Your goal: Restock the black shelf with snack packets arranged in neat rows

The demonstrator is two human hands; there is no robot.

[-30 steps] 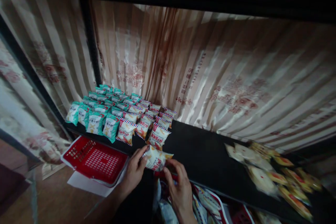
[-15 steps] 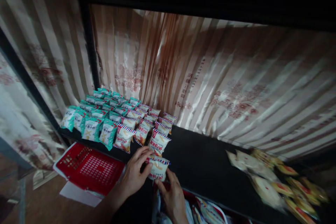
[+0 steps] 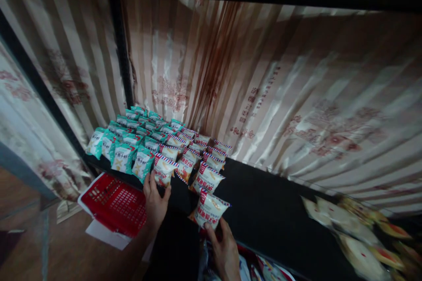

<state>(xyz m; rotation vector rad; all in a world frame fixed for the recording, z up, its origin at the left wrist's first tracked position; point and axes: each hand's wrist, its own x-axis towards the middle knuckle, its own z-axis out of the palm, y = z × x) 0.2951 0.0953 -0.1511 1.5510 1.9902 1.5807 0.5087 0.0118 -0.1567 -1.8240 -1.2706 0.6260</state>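
In the head view, my right hand (image 3: 224,246) grips the lower right part of a white snack bag (image 3: 209,209) with a red, white and blue striped edge. That bag leans at the front of a row of like bags. Over on the left, my left hand (image 3: 156,202) has its thumb and fingers apart at the lower edge of another striped-edge bag (image 3: 164,170), seemingly touching it. Teal-and-white snack bags (image 3: 123,158) stand in rows just left of it, several deep.
Bags rest on a black shelf (image 3: 260,202) backed by a pleated curtain (image 3: 204,66). A red basket (image 3: 115,204) sits lower left. Below the shelf front, more packets (image 3: 267,268) show in a container. Blurred yellowish packets (image 3: 362,246) lie at the right. A dark post (image 3: 121,52) stands back left.
My left hand has left the front bag and moved left to the neighbouring striped-edge bag. My right hand still holds the front bag, now more upright. The view has shifted slightly.
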